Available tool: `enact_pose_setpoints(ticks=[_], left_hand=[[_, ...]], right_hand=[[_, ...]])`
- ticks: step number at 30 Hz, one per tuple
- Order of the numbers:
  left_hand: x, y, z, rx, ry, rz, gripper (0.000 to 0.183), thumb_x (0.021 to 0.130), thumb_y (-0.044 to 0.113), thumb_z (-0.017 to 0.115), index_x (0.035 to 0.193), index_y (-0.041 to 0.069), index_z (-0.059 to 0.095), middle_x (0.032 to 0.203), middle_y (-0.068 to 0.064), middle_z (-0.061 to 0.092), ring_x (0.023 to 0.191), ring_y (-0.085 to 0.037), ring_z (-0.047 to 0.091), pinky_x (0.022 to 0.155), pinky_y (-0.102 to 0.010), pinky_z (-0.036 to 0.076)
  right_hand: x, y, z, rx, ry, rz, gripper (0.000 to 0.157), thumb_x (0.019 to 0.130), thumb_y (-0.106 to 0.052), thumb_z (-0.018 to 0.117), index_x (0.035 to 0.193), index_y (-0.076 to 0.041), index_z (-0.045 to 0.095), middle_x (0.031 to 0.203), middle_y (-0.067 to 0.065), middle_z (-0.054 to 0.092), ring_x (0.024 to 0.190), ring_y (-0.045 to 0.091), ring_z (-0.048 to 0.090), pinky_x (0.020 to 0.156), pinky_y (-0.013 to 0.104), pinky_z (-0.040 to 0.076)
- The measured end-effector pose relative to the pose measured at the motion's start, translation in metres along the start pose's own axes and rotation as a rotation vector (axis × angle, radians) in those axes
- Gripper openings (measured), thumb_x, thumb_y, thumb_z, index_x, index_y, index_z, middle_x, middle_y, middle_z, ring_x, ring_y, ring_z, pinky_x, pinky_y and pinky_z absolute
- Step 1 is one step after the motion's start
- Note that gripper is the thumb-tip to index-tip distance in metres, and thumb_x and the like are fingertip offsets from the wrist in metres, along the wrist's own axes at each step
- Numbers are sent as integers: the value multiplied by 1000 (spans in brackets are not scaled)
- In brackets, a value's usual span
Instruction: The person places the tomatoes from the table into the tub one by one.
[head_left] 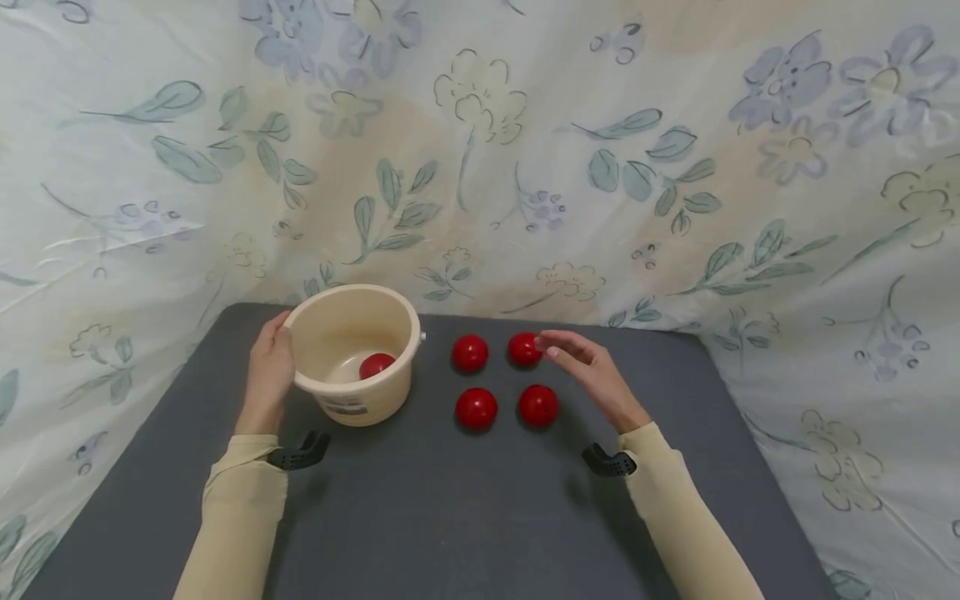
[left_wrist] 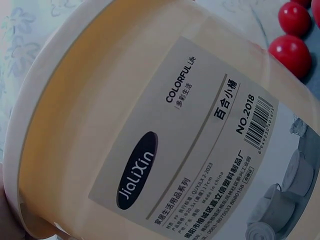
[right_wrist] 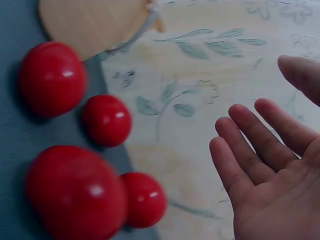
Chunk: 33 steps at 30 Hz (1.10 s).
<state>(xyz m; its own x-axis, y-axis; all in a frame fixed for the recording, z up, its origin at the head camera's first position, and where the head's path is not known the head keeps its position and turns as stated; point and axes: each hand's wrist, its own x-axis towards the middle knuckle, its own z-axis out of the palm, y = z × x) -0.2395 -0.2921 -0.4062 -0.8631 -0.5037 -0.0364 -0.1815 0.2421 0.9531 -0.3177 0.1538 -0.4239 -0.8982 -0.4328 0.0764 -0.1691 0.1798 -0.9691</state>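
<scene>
At the left of the head view, a cream plastic bucket (head_left: pixel 375 404) holds one glossy red ball (head_left: pixel 377 365). My left hand (head_left: pixel 269 367) grips its rim from the left side. The bucket's printed label (left_wrist: pixel 200 145) fills much of the left wrist view. To the right of the bucket lie two back balls (head_left: pixel 470 353) and two front balls (head_left: pixel 476 409), all red and round. Beside the back right ball (head_left: pixel 524 350) hovers my right hand (head_left: pixel 588 371). Its fingers are spread and hold nothing in the right wrist view (right_wrist: pixel 270 165).
A dark grey table (head_left: pixel 442 517) lies under everything. Floral cloth (head_left: pixel 480 150) hangs behind it and down both sides, close behind the bucket and balls. Black wrist bands (head_left: pixel 300 454) sit over both beige sleeves (head_left: pixel 240 517).
</scene>
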Motion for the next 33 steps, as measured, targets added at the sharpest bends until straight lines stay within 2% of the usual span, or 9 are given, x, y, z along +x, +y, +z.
enact_pose_setpoints(ticks=[3,6,9,12,14,19,22,26,33], left_hand=[[0,0,-2,5,6,1,55,110,31,21,161,13,29,165,-14,32,149,-35,34,122,-54,28],[0,-1,-2,10,1,2,55,110,32,20,161,14,28,165,-14,32,149,-36,35,122,-55,29],[0,-1,-2,11,-5,2,55,110,33,20,161,15,28,165,-13,32,149,-35,35,122,-55,29],[-1,-1,-1,11,-7,3,55,110,34,20,161,15,27,165,-13,32,149,-35,35,122,-56,29],[-1,-1,-1,14,-9,1,56,109,35,19,161,15,27,166,-13,31,149,-36,35,121,-56,30],[-3,-1,-1,25,-19,-9,57,109,35,17,162,16,25,166,-12,30,149,-36,36,120,-57,31],[-3,-1,0,20,-17,-8,56,109,35,18,162,17,25,166,-12,30,149,-35,35,120,-56,30],[-3,0,0,21,-11,-2,56,109,35,18,162,17,27,166,-12,31,148,-35,36,120,-56,30],[-3,0,0,33,-9,-3,57,109,35,18,161,15,27,165,-13,32,147,-36,37,119,-57,31]], right_hand=[[-4,13,7,-20,-4,12,50,100,-34,64,142,-9,56,142,13,61,130,23,60,107,26,48],[-8,25,14,-53,0,36,45,99,-32,65,140,-14,59,142,12,61,132,27,58,105,26,49],[-11,38,19,-87,9,49,44,98,-30,67,139,-15,60,145,14,59,136,33,54,111,40,47],[-11,52,22,-139,2,46,48,98,-28,68,141,-11,57,149,17,54,141,39,48,116,55,39],[-12,61,24,-164,-1,49,51,96,-27,69,142,-9,55,149,18,54,141,40,47,116,59,37],[-15,78,26,-202,-2,74,54,95,-27,71,143,-8,55,143,15,58,129,34,53,105,42,50],[-18,84,27,-208,-1,95,54,95,-30,71,144,-13,55,139,11,60,123,29,55,97,34,51],[-20,87,28,-191,18,131,60,93,-32,73,147,-18,51,139,8,59,121,26,55,97,37,51],[-22,92,30,-187,31,186,73,89,-34,78,152,-21,43,148,10,51,129,29,52,105,46,48]])
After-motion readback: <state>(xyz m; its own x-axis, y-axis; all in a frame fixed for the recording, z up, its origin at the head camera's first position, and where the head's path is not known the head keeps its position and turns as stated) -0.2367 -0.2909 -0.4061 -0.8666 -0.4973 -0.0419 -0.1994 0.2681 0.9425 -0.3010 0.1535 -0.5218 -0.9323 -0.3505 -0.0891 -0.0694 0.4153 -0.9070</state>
